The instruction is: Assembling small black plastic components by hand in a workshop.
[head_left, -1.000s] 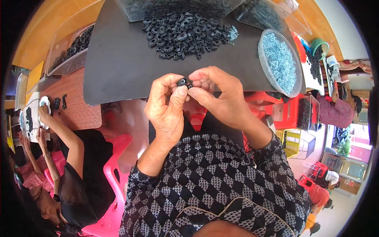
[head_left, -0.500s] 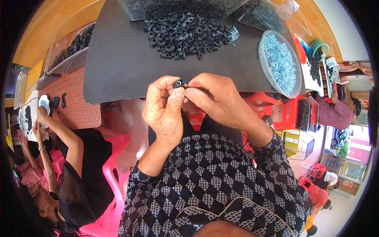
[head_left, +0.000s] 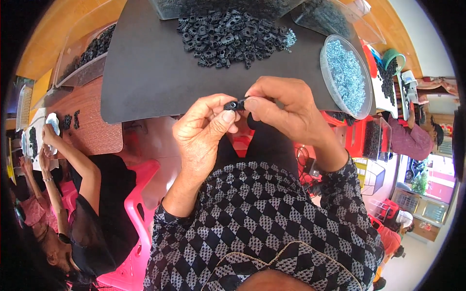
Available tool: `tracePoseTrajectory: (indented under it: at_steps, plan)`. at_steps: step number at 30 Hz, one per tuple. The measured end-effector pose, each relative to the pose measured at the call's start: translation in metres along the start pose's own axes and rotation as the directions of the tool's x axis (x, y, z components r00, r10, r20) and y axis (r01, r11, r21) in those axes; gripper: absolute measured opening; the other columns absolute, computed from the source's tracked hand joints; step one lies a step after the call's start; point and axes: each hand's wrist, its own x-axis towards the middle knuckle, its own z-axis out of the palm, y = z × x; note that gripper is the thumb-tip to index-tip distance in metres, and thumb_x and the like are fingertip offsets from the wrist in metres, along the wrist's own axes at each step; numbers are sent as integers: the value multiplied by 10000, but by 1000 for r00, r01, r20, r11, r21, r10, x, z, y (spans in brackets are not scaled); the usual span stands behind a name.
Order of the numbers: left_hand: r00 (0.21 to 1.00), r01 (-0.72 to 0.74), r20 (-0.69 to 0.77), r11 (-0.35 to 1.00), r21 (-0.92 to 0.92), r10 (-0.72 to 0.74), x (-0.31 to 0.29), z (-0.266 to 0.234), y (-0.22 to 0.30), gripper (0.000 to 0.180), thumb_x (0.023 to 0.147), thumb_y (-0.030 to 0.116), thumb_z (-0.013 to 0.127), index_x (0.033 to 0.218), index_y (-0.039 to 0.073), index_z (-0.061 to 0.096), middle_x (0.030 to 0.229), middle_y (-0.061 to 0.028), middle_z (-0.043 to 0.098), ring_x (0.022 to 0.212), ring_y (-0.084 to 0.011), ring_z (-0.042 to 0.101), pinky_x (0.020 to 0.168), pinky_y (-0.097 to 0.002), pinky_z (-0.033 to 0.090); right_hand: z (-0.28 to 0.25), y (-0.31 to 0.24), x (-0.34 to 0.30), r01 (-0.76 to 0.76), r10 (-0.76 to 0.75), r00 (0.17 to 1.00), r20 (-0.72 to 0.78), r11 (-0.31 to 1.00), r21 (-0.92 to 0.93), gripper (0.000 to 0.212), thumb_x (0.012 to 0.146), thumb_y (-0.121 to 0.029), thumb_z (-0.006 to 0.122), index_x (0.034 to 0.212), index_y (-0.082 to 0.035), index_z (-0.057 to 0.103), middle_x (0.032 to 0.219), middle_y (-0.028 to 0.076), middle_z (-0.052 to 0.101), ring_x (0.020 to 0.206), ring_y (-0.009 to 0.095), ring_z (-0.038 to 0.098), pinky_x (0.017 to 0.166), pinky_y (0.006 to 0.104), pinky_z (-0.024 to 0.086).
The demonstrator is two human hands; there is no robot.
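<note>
Just off the table's near edge, my left hand (head_left: pixel 201 133) pinches a small black plastic cord lock part (head_left: pixel 233 105) between thumb and fingers. It has a round hole facing up. My right hand (head_left: pixel 286 109) is closed at the right end of this part, thumb against forefinger. A bit of black shows at those fingertips; whether it is a second piece is hidden. Beyond my hands lies a heap of similar black parts (head_left: pixel 228 41) with oval openings. A few small metal springs (head_left: pixel 290 39) lie at its right edge. A round clear tub (head_left: pixel 324 72) full of silvery-blue springs stands on the right.
The dark table board (head_left: pixel 145 82) spans the front. Clear plastic bins (head_left: pixel 170 10) stand at its far side. On the left, a co-worker's arm (head_left: pixel 90 174) reaches over a neighbouring brown table (head_left: pixel 97 131), beside a pink chair (head_left: pixel 141 208). Red chairs (head_left: pixel 354 138) are at right.
Both hands have shifted slightly right. The black part has turned so that its length points sideways, and my right fingertips are now at its right end, higher than before.
</note>
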Motion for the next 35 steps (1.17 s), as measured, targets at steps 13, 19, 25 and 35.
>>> tracePoseTrajectory:
  at_steps: [13, 19, 25, 35]
  plan:
    - [997, -39, 76, 991, 130, 29, -6, -6, 0, 184, 887, 74, 595, 1022, -50, 608, 855, -63, 633, 684, -79, 561, 650, -211, 490, -1, 3, 5, 109, -90, 985, 150, 986, -128, 89, 811, -74, 588, 782, 10, 592, 654, 58, 542, 577, 131, 500, 507, 280, 373]
    - [992, 46, 119, 999, -2, -45, -4, -8, -3, 185, 879, 70, 604, 1020, -49, 611, 834, -66, 636, 670, -76, 556, 640, -202, 473, -5, -3, 5, 46, -29, 985, 170, 994, -96, 183, 849, -123, 561, 745, 28, 574, 606, 98, 595, 546, 147, 609, 504, 288, 463]
    - [993, 62, 98, 998, 19, -64, 3, -11, -4, 183, 878, 63, 602, 1020, -52, 611, 821, -61, 632, 669, -76, 554, 644, -204, 472, -4, 3, 14, 102, -79, 985, 156, 983, -151, 176, 827, -133, 575, 734, 16, 571, 587, 115, 579, 531, 199, 604, 495, 319, 456]
    - [981, -192, 43, 919, 345, 188, -8, -36, 24, 158, 872, -4, 562, 1012, 16, 633, 833, -42, 606, 658, -89, 582, 594, -205, 472, 18, -15, 45, 322, -243, 916, 320, 920, -224, 124, 828, -138, 557, 787, -30, 604, 765, 114, 613, 737, 229, 605, 648, 342, 454]
